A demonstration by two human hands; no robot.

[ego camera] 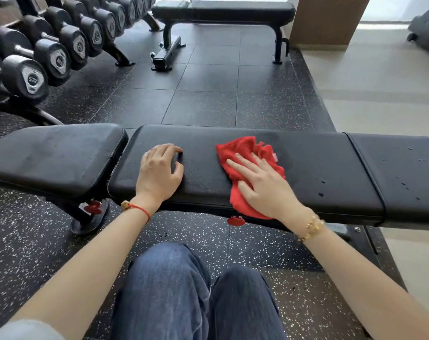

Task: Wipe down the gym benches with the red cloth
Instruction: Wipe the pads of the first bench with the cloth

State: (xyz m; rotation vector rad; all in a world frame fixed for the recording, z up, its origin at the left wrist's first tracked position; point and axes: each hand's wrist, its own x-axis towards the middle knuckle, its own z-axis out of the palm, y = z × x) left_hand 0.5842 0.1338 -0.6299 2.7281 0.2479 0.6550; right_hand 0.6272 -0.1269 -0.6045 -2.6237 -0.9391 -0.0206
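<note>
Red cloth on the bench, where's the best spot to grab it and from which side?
Probably the bunched far edge of the red cloth, pinched from above. It lies flat on the bench pad under the right hand, so only those raised folds beyond the fingers offer anything to pinch. The near corner draping over the pad's front edge is another option.

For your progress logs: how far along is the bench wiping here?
Done: nothing certain. In hand: right hand presses the red cloth flat on the near bench; left hand steadies it. Left: droplets at its right end, and the far bench.
</note>
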